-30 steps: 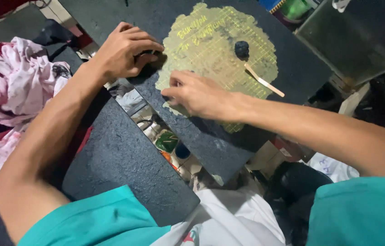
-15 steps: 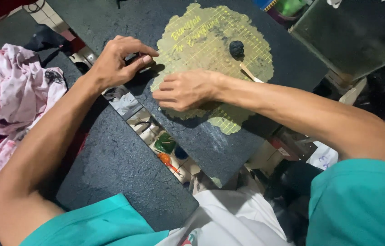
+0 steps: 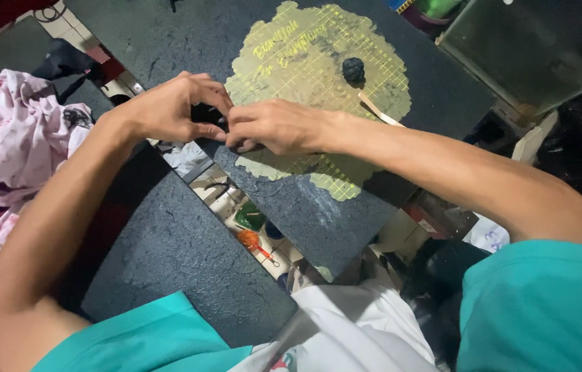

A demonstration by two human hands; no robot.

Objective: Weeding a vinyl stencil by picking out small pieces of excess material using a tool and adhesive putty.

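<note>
Both hands are meeting at the near left edge of a dark slate-like work board (image 3: 318,213), where the left hand (image 3: 167,110) and the right hand (image 3: 274,127) are pinching a small black piece (image 3: 206,114) between their fingertips; it is mostly hidden by the fingers, so its shape and the way its long axis is running cannot be told. Both grips are closing on that piece, thumbs and forefingers pressing together over it, just beside the edge of a yellow-green gridded cutting mat (image 3: 318,76) with a ragged, torn outline that is lying flat on the board. Pale cursive lettering is running diagonally across the mat's upper left part. A small black lump (image 3: 354,70) is sitting on the mat, well apart from the hands, and a thin pale wooden stick (image 3: 379,110) is lying just beside it, its long axis slanting from the lump down toward the right. A second dark board (image 3: 174,255) is lying nearer the person, and through the gap between the two boards a green bottle cap (image 3: 250,217) and an orange tool (image 3: 253,242) are showing below. A heap of pink and white cloth (image 3: 8,138) is lying at the left.
</note>
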